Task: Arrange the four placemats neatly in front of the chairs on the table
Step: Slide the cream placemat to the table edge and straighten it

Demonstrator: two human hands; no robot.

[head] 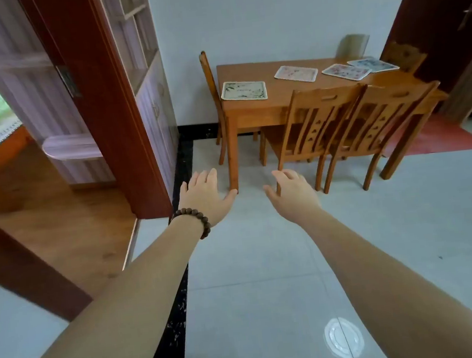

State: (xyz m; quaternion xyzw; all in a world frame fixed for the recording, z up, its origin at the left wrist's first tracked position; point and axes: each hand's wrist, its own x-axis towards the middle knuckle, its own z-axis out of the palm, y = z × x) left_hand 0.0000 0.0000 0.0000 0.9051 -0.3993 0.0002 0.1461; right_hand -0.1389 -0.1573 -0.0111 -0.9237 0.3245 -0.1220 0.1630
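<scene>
A wooden table [253, 106] stands against the far wall with several placemats on it. A green-bordered placemat [243, 90] lies at the left end. A pink placemat [296, 73] lies skewed near the middle. Another pink placemat [346, 71] sits at the right, overlapped by a blue placemat [373, 64]. Two chairs [317, 124] [382, 124] are tucked in on the near side, one chair [207, 74] at the left end, one chair [403, 56] at the right end. My left hand [206, 196] and my right hand [292, 192] reach forward over the floor, fingers spread, holding nothing, well short of the table.
A red-brown door frame [106, 104] and a striped cabinet [144, 72] stand on the left, with a bedroom beyond. A dark door [450, 19] is at the right, with a red mat [438, 139] on the floor. Grey tiled floor [267, 276] stretches between me and the table.
</scene>
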